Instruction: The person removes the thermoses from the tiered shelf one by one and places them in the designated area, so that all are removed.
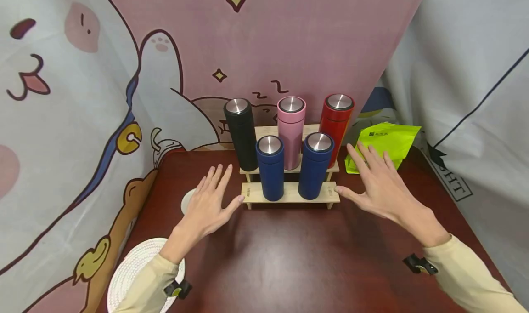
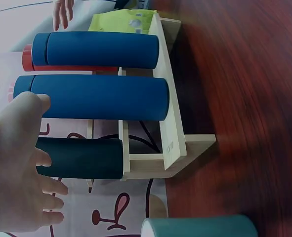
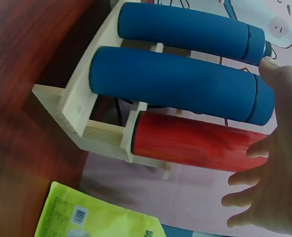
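Note:
A stepped wooden rack (image 1: 293, 192) carries several upright thermos bottles. Two blue thermos bottles (image 1: 270, 173) (image 1: 315, 170) stand on its low front step; behind them are a black one (image 1: 241, 138), a pink one (image 1: 291, 131) and a red one (image 1: 336, 124). My left hand (image 1: 206, 207) hovers left of the rack with fingers spread, holding nothing. To the right, my right hand (image 1: 382, 191) is likewise spread, its thumb near the front step's end, and holds nothing. In the right wrist view, its fingers overlap the red bottle's outline; contact cannot be told.
A lime-green pouch (image 1: 386, 140) stands behind my right hand. Partly hidden by my left hand is a round white thing (image 1: 187, 200); the left wrist view has a green cylinder (image 2: 202, 228). A white woven round piece (image 1: 138, 258) lies under the left sleeve. Printed cloth hangs behind the table (image 1: 285, 258).

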The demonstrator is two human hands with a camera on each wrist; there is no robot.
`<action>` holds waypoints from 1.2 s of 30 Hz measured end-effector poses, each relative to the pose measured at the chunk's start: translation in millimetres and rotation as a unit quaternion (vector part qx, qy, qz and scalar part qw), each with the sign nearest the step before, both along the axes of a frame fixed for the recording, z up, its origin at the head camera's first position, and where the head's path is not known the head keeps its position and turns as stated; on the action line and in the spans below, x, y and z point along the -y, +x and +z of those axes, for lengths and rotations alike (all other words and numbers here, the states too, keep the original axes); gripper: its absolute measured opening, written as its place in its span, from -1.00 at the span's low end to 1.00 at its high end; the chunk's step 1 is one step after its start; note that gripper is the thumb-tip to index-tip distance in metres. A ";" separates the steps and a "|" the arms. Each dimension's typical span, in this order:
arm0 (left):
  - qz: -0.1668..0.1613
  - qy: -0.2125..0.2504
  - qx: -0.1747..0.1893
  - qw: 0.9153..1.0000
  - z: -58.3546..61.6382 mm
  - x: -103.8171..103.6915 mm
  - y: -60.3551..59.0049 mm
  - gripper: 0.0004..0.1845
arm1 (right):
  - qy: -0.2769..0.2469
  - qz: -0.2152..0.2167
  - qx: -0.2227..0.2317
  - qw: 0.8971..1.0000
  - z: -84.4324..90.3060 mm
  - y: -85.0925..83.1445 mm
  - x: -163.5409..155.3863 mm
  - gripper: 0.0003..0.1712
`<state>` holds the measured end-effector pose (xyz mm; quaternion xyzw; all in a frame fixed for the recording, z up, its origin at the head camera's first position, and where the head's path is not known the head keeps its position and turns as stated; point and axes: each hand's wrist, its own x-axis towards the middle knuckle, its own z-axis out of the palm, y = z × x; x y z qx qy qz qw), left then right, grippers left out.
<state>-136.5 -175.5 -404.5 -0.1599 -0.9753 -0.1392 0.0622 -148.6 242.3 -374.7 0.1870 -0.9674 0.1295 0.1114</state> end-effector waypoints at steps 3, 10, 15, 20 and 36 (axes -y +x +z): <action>0.007 0.022 -0.001 1.000 -2.4 -1.9 -1.7 -0.10 | -0.014 0.000 -0.005 1.000 5.8 -3.2 -2.3 0.21; 0.020 0.105 0.015 0.994 -14.1 -13.2 -5.5 -0.16 | -0.063 0.001 -0.039 0.997 19.7 -10.3 -4.2 0.16; 0.045 0.180 0.028 0.982 -28.0 -20.0 -7.4 -0.19 | -0.100 -0.002 -0.055 0.993 29.9 -17.2 -0.2 0.07; 0.082 0.246 0.045 0.965 -41.5 -23.6 -8.3 -0.24 | -0.136 -0.002 -0.061 0.989 40.2 -26.8 5.3 0.03; 0.142 0.343 0.043 0.928 -84.9 -40.7 -19.2 -0.35 | -0.245 -0.031 -0.049 0.968 60.7 -53.9 23.2 0.04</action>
